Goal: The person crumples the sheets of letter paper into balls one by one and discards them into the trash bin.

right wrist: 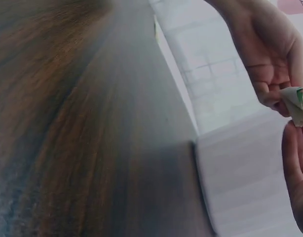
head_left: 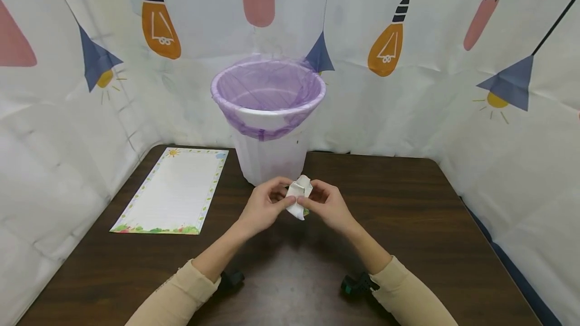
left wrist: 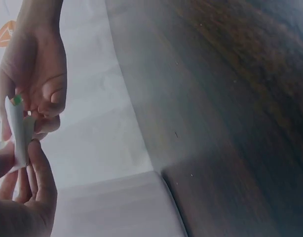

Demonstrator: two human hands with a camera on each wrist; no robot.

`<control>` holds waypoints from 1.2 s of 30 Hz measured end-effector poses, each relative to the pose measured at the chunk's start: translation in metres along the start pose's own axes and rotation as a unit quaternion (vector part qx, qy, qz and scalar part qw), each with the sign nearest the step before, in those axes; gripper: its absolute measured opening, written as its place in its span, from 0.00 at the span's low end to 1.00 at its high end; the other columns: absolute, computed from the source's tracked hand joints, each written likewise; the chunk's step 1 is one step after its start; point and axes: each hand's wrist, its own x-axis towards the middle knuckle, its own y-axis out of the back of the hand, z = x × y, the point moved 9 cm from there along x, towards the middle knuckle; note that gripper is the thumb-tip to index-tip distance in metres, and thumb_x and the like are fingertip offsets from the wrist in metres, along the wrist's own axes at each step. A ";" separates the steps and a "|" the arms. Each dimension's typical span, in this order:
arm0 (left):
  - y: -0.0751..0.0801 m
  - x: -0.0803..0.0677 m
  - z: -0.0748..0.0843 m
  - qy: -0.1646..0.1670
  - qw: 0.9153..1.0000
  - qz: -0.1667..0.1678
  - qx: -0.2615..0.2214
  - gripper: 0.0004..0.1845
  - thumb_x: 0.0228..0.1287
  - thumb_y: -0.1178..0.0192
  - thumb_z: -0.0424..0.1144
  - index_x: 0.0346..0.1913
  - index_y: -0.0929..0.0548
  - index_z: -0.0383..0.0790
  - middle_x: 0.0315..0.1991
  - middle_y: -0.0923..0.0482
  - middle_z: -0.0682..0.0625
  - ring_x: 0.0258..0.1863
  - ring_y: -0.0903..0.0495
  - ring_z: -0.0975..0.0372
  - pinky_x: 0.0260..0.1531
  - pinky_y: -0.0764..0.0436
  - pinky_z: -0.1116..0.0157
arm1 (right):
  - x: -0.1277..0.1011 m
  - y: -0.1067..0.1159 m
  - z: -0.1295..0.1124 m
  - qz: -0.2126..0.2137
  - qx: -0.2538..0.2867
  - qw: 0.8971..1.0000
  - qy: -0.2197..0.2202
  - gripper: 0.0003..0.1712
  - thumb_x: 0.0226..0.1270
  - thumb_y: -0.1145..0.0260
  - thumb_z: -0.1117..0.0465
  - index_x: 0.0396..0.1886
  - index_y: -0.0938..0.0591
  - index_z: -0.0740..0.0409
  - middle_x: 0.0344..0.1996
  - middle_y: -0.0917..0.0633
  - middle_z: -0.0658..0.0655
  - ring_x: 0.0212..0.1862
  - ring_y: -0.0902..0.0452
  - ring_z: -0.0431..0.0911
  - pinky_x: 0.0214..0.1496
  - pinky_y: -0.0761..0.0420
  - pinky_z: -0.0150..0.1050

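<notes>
No brand, label or readable writing shows anywhere; the only print in sight is decoration. Both hands meet above the dark wooden table (head_left: pixel 408 205), just in front of the waste bin (head_left: pixel 272 157), and between them they hold a crumpled sheet of paper (head_left: pixel 299 196) — white, folded and creased into a small lump, with a trace of green printed edging at its lower corner. The left hand (head_left: pixel 265 205) pinches the paper with thumb and curled fingers from the person's left, and the right hand (head_left: pixel 327 204) grips it from the other side, fingers curled round it; the paper is held clear of the table top. In the left wrist view the paper (left wrist: pixel 18 131) stands as a thin, pale strip between the two hands, a speck of green and orange at its top, and in the right wrist view only a wrinkled corner (right wrist: pixel 297 104) shows, marked with green. The bin is white, lined with a translucent purple bag (head_left: pixel 268 87) folded over its rim, and stands at the far edge of the table. To the left of the hands, well apart from them, a flat sheet of stationery paper (head_left: pixel 174 190) lies on the table — blank in the middle, with a coloured border, a small sun at one corner and grass and flowers along its near edge. Behind everything hangs a white backdrop (head_left: pixel 453 104) printed with orange bulbs, pink bulbs and blue lamps.
</notes>
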 end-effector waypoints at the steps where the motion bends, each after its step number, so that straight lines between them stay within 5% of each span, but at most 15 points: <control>1: 0.002 0.000 0.000 0.002 1.000 0.010 0.000 0.14 0.65 0.31 0.26 0.52 0.16 0.36 0.32 0.15 0.44 0.30 0.18 0.56 0.32 0.20 0.68 | 0.000 -0.001 0.001 -0.002 -0.005 1.000 -0.006 0.09 0.70 0.30 0.69 0.47 0.17 0.66 0.39 0.15 0.59 0.35 0.19 0.48 0.37 0.15 0.45; 5: 0.006 -0.001 -0.002 0.015 0.999 0.030 -0.003 0.15 0.65 0.32 0.24 0.52 0.17 0.36 0.30 0.16 0.42 0.28 0.19 0.55 0.29 0.21 0.68 | 0.000 -0.004 -0.001 -0.012 -0.027 1.000 -0.005 0.08 0.73 0.33 0.68 0.48 0.16 0.67 0.39 0.13 0.59 0.37 0.17 0.50 0.40 0.15 0.49; 13: 0.007 0.000 -0.003 0.017 0.999 0.027 -0.039 0.16 0.67 0.33 0.25 0.56 0.18 0.35 0.31 0.15 0.42 0.27 0.17 0.44 0.27 0.18 0.66 | 0.000 -0.006 -0.022 0.034 -0.049 0.996 0.066 0.02 0.71 0.33 0.73 0.40 0.16 0.70 0.27 0.19 0.58 0.27 0.24 0.46 0.28 0.22 0.35; 21: 0.007 -0.001 0.001 0.027 0.995 0.024 -0.089 0.15 0.69 0.36 0.23 0.56 0.19 0.33 0.36 0.14 0.38 0.30 0.15 0.55 0.30 0.14 0.63 | 0.000 -0.006 -0.033 0.063 -0.062 0.993 0.080 0.04 0.71 0.33 0.74 0.42 0.14 0.69 0.26 0.19 0.60 0.25 0.27 0.42 0.25 0.24 0.32; 31: 0.011 -0.001 0.004 0.004 0.994 0.049 -0.103 0.09 0.66 0.36 0.21 0.47 0.16 0.33 0.35 0.14 0.38 0.29 0.15 0.56 0.31 0.13 0.52 | 0.002 -0.009 -0.036 0.061 -0.049 0.992 0.102 0.07 0.71 0.33 0.73 0.46 0.14 0.67 0.27 0.18 0.60 0.27 0.26 0.43 0.26 0.24 0.32; 36: 0.012 -0.002 -0.001 0.002 0.993 0.074 -0.095 0.08 0.66 0.36 0.20 0.44 0.17 0.32 0.32 0.15 0.38 0.26 0.17 0.58 0.26 0.17 0.65 | 0.003 -0.008 -0.030 0.070 -0.063 0.992 0.080 0.07 0.72 0.32 0.70 0.47 0.13 0.64 0.28 0.18 0.59 0.26 0.27 0.43 0.24 0.27 0.32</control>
